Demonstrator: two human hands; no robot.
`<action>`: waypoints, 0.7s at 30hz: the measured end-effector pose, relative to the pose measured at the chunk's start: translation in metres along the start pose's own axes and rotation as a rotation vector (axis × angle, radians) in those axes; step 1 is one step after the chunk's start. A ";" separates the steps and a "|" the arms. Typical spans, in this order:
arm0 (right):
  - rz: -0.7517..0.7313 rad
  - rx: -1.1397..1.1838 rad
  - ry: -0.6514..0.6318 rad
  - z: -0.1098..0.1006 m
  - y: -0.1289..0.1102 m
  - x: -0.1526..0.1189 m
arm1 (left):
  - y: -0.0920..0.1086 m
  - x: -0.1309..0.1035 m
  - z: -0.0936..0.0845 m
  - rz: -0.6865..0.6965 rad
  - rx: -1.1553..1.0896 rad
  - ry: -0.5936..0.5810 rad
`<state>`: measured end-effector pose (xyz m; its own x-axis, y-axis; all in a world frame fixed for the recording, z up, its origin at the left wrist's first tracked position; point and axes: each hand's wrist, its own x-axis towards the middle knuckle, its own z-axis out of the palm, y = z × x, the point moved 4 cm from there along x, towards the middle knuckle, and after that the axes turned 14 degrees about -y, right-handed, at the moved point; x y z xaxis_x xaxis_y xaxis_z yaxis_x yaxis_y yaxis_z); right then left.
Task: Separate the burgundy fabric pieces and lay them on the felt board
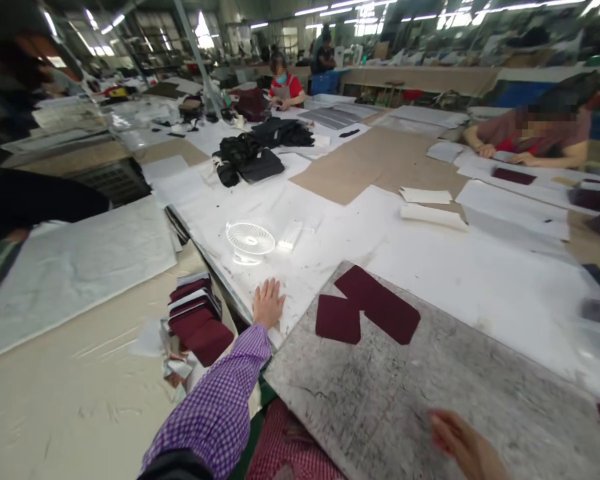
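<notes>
My left hand [269, 303] lies flat on the white-covered table [205, 230], fingers stretched out, with nothing in it. A grey, scuffed board [400, 387] is just to its right. On that board rest two dark maroon fabric pieces, a small squarish one [338, 319] and a longer one [380, 303] that touches or nearly touches it. Over the board's near part is my right hand [465, 443], smeared by motion; its fingers look curled, but I cannot make out anything in them. Left of my left forearm sits a stack of maroon and grey cut pieces [200, 323].
A white fan [251, 239] stands beyond my left hand. Black fabric bundles [253, 157] lie farther back. Brown paper [380, 160] and cream strips [433, 215] cover the far right. One co-worker [545, 133] leans over the table at right; another [286, 90] is behind.
</notes>
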<state>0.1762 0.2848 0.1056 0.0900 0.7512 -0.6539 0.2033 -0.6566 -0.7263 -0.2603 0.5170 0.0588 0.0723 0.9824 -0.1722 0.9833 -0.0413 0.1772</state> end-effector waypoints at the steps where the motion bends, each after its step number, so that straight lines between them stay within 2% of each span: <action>1: -0.073 -0.093 -0.066 0.013 -0.020 0.016 | 0.000 -0.001 0.004 -0.005 0.006 0.015; 6: -0.425 -0.483 -0.194 0.080 -0.115 0.090 | 0.002 -0.005 0.004 -0.011 -0.014 0.048; 9: -0.597 -0.717 -0.172 0.108 -0.152 0.123 | 0.004 -0.008 -0.003 -0.008 -0.019 0.055; 12: -0.748 -1.010 -0.116 0.125 -0.175 0.142 | 0.007 -0.011 -0.007 -0.012 -0.025 0.052; 16: -0.720 -1.233 -0.092 0.131 -0.187 0.163 | 0.011 -0.014 -0.009 -0.013 -0.038 0.051; 21: -0.567 -1.243 -0.178 0.130 -0.197 0.181 | 0.013 -0.015 -0.013 -0.012 -0.061 0.036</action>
<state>0.0255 0.5412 0.1032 -0.4023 0.8128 -0.4213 0.9082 0.2961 -0.2959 -0.2503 0.5042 0.0766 0.0535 0.9887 -0.1400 0.9721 -0.0195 0.2338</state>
